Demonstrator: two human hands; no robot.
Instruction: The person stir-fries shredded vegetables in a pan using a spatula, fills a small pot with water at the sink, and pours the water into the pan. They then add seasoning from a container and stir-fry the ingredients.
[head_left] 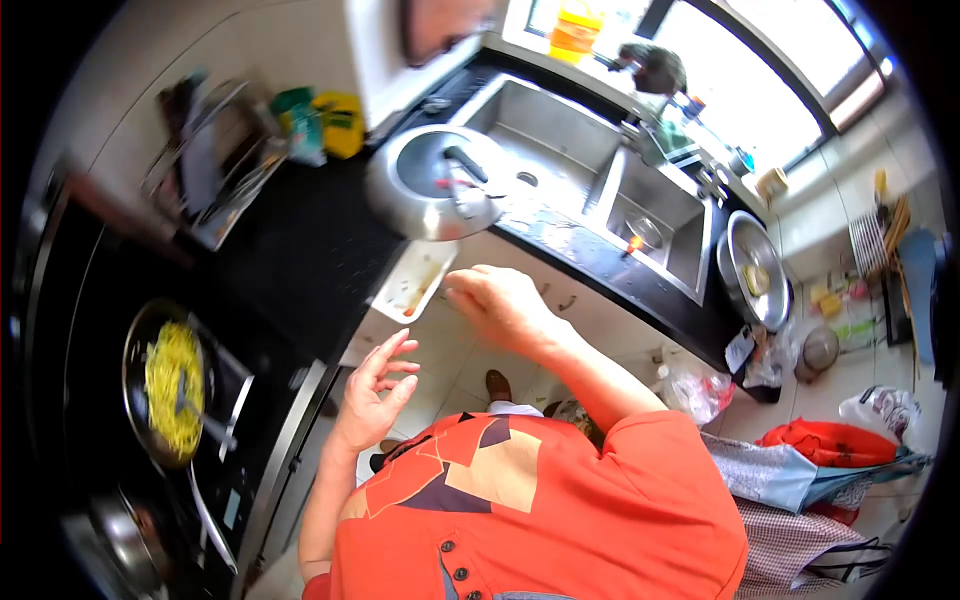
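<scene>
My left hand [375, 393] hovers in front of my body with its fingers apart, holding nothing. To its right is my right hand [503, 308], back up, its fingers bent together; whatever may be in them is hidden. Just left of my right fingertips, a white rectangular tray [392, 297] with brownish residue sits at the counter's inner corner. Behind it on the black counter stands a large round steel pot [420, 222] with a glass-centred lid [425, 160] and dark handle. My hands touch neither the tray nor the pot.
A frying pan [130, 400] holds yellow shredded food [172, 370] and a spatula [212, 425] on the left stove. A double steel sink [545, 125] lies beyond, with a metal basin [740, 235] at its right. A rack [215, 170] stands at back left. Bags [695, 390] hang right.
</scene>
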